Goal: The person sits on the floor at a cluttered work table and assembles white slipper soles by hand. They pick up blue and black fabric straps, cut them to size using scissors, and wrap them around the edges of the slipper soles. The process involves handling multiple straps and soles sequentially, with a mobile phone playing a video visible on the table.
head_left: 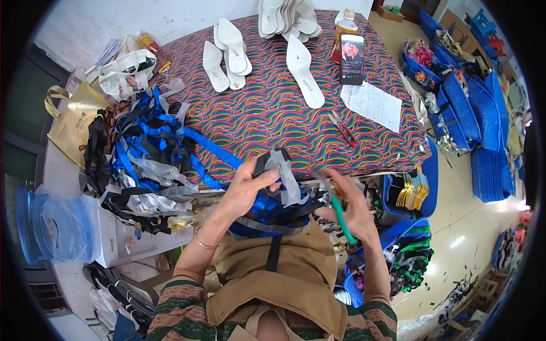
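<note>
My left hand [248,184] is closed around the end of a bundle of black and translucent grey strips [289,184], above my lap at the table's front edge. Glittery blue strips [270,211] hang below this hand over my brown apron [250,253]. Another blue strip [213,149] runs from a tangled heap [151,145] of blue, black and grey strips on the left toward the hand. To the right, apart from the bundle, my right hand [354,207] grips green-handled scissors [340,220]; motion smears its fingers and the blades.
White shoe insoles [305,73] lie singly and stacked on the patterned tablecloth [256,113]. A phone [351,59] leans on a bottle [346,25], near a paper sheet [375,105] and red-handled snips [343,129]. Blue bins [435,176] of pieces stand right.
</note>
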A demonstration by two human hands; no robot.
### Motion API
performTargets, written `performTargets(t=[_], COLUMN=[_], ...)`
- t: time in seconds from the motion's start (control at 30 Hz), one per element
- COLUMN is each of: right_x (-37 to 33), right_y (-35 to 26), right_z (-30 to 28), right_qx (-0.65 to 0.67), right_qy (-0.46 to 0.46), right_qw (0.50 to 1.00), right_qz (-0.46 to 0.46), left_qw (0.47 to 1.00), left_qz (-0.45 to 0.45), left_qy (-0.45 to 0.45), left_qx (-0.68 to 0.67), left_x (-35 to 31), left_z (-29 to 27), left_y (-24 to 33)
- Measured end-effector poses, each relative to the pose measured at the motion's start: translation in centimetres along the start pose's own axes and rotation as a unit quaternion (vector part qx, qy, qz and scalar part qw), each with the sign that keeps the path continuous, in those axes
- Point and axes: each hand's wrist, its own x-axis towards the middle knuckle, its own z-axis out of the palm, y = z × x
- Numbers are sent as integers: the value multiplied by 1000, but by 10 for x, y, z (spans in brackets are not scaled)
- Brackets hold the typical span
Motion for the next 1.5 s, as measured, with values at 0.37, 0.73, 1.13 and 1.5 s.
performTargets(t=[0.37, 0.73, 1.13, 1.5], right_x=[15, 11, 17, 9], right_y=[-26, 12, -1, 34], right_z=[22, 37, 44, 41], right_qx=[-53, -138, -95, -205], right_qy=[-69, 16, 17, 53], right_qw=[996, 983, 987, 954], right_qz=[-28, -121, -128, -211], left_qw=[990, 986, 984, 964], left_qz=[23, 10, -47, -54], left_qy=[5, -6, -20, -34], left_qx=[141, 166, 173, 257], left_x=[-8, -5, -4, 2], left_z=[5, 3, 1, -2], left_y=[-6, -9, -15, -25])
